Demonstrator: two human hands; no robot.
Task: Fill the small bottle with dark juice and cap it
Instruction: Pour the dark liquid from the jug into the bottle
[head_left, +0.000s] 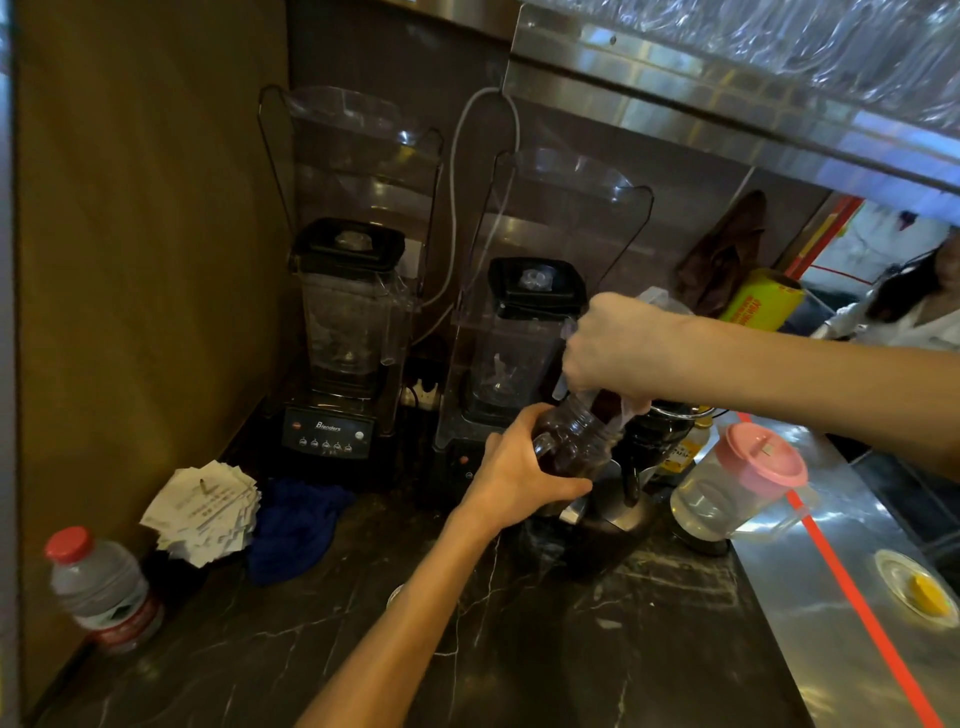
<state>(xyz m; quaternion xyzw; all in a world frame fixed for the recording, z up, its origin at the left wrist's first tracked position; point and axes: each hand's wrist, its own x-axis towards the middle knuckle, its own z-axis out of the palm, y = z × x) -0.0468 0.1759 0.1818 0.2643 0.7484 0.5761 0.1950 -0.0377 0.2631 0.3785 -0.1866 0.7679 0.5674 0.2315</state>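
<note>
- The left hand (519, 467) is wrapped closed around the small bottle (571, 441), holding it tilted in the air above the dark marble desk (519, 623), toward the desk's back edge and in front of the right blender (519, 353).
- The bottle looks largely full of dark juice already, judging by how dark its body reads; the exact level near the neck is hard to tell.
- The right hand (613, 348) is clenched shut on a clear pitcher (613, 395), tipped steeply so its lip meets or sits just above the bottle's mouth. Dark liquid shows in the pitcher near the lip.
- No cap for the bottle can be picked out, so capping looks not yet done.
- Risk of overflow: with the bottle so dark, a moment too long on the pour would send juice down over the left hand's fingers and onto the desk.
- Risk of missing the mouth: both vessels are held free in the air, and the bottle's opening is narrow, so a small wobble of either hand could run the stream down the outside.
- Risk of a slip: a wet bottle wall would loosen the left hand's hold.
- A pink-lidded jug (737, 483) and a black machine (644, 452) stand just beside the pour, near the desk's right edge, where splashes or a swinging elbow could reach them.
</note>
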